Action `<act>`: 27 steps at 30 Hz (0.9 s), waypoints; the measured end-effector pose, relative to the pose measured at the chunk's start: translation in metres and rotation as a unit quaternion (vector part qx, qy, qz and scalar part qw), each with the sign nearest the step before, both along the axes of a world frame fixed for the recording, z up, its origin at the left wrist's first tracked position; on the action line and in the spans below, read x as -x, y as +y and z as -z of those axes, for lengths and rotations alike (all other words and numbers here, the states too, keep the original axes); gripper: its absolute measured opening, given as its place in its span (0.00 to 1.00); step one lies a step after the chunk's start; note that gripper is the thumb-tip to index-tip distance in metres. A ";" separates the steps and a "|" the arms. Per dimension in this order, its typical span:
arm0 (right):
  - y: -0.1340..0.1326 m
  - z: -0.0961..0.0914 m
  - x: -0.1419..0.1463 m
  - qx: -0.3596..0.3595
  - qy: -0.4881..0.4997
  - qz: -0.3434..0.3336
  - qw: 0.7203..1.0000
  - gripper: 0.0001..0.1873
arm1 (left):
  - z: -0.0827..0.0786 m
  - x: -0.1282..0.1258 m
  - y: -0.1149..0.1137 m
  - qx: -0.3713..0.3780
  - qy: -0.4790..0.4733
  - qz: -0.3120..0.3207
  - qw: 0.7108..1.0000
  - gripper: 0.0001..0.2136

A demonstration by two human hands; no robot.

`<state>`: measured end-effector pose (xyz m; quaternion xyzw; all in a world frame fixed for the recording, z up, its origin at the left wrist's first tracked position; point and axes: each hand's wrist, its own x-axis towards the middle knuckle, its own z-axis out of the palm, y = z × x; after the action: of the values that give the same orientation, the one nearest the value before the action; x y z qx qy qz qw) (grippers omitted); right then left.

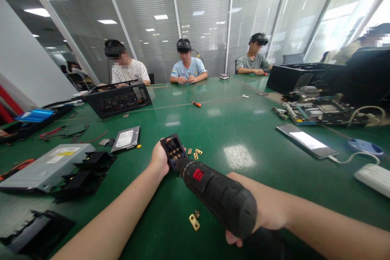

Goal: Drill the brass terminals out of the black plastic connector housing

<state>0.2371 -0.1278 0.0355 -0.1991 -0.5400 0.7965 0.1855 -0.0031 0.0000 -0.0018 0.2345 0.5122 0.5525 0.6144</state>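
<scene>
Near the front edge of the green table (231, 130), the left hand (159, 158) clamps a small black plastic housing with brass contacts inside (173, 151), propped upright on the tabletop. The right hand (262, 211) is wrapped tightly around a black electric screwdriver with a red switch (219, 197), its nose pressed into the housing. To drive cleanly, I judge the tool should stay square to the screw and the housing firmly braced. Loose brass plates (195, 153) lie just beside it.

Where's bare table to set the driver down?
Free: green table between phone, orange screwdriver and brass clips. Crowded: left by hard drive and black brackets; right by circuit board.
</scene>
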 end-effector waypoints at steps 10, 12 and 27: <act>-0.002 0.002 0.002 0.038 -0.009 0.011 0.999 0.18 | 0.000 -0.001 0.000 0.000 -0.008 -0.005 1.000 0.12; -0.002 0.002 0.001 0.041 -0.018 0.013 0.999 0.18 | 0.000 -0.001 0.000 0.003 -0.005 -0.008 1.000 0.11; -0.003 0.001 0.004 0.032 -0.012 0.009 0.999 0.20 | -0.003 -0.003 -0.002 0.014 -0.022 -0.010 1.000 0.12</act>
<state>0.2332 -0.1305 0.0348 -0.2194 -0.5142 0.8094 0.1797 -0.0002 -0.0025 0.0011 0.2086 0.5084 0.5564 0.6233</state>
